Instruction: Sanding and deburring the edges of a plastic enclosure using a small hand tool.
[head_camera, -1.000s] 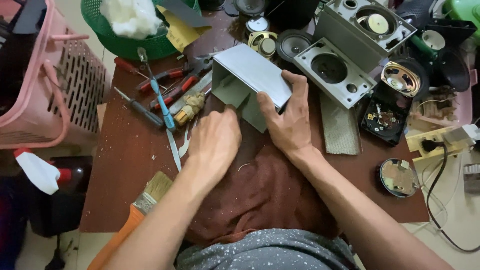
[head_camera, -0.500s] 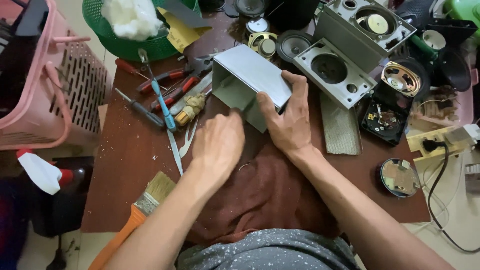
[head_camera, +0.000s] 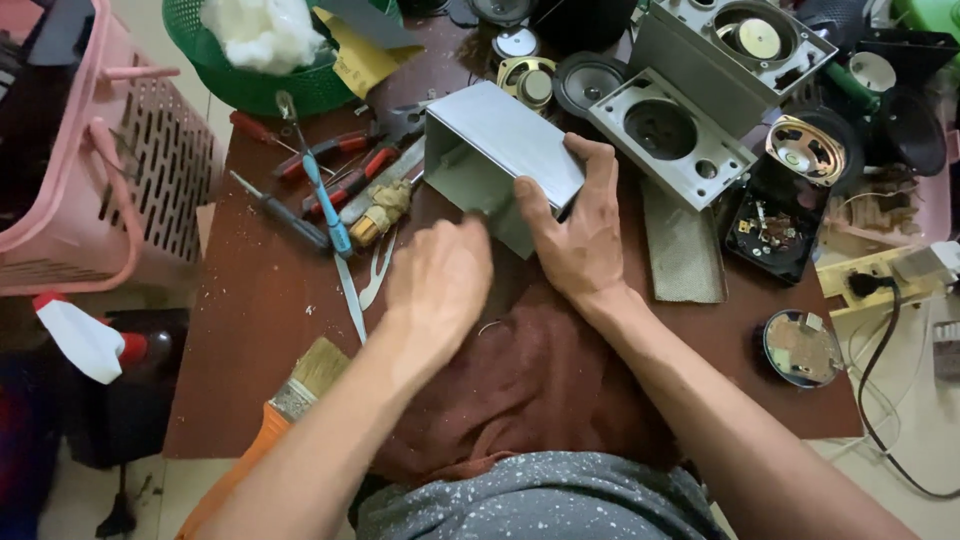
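Head view: right hand (head_camera: 575, 235) clasps the grey hollow speaker casing (head_camera: 497, 160) at twelve o'clock on the table (head_camera: 250, 340); left hand (head_camera: 440, 280), loosely curled, touches its mouth. Looks light, rigid, smooth; grip the edges.

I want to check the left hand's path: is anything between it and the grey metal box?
Nothing visible stands between them. The left hand is right at the near open end of the grey metal box, which the right hand holds from the side.
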